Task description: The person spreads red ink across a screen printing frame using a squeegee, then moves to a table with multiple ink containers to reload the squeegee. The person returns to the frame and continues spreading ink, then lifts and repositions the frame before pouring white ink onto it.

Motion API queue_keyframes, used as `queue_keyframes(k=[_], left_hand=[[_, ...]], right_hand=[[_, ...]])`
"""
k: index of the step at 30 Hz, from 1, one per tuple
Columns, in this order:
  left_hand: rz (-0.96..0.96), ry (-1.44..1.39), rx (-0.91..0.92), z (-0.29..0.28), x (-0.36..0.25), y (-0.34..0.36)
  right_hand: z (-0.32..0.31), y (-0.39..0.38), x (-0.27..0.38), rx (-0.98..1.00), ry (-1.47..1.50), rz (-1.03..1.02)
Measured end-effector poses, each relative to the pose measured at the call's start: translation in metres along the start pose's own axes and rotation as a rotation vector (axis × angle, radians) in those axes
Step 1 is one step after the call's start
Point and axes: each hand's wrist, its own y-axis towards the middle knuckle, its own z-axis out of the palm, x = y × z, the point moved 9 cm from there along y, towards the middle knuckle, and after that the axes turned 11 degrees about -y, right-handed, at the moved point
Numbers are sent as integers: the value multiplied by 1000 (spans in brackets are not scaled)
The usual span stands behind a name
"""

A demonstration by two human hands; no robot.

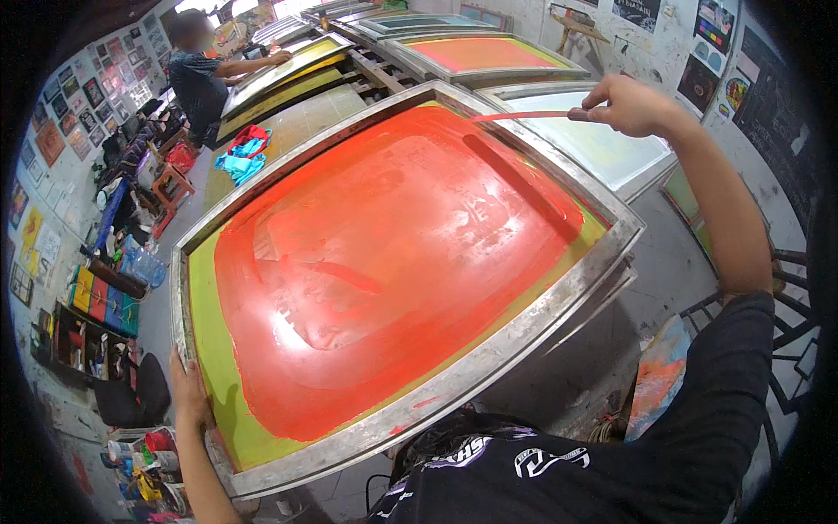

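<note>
A silver frame is touched on the left by the left hand — grip can't be told. Near its far rim, a red strip is pinched by the right hand — if that slips, red ink could be splashed.

The red-inked screen, other framed screens and wall prints show a screen-printing workshop.
</note>
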Motion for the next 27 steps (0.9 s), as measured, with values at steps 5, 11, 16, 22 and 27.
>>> queue_keyframes(k=[5, 11, 16, 22, 27], left_hand=[[55, -12, 9, 6, -3, 8], [-4, -3, 18, 6, -4, 6], [-32, -22, 9, 3, -2, 4], [14, 14, 7, 0, -8, 0], [3, -14, 5, 9, -20, 9]], right_hand=[[7, -1, -6, -74, -58, -96], [29, 31, 12, 36, -201, -120], [35, 71, 24, 35, -191, -147], [36, 99, 47, 88, -113, -58], [50, 106, 19, -174, 79, -181]])
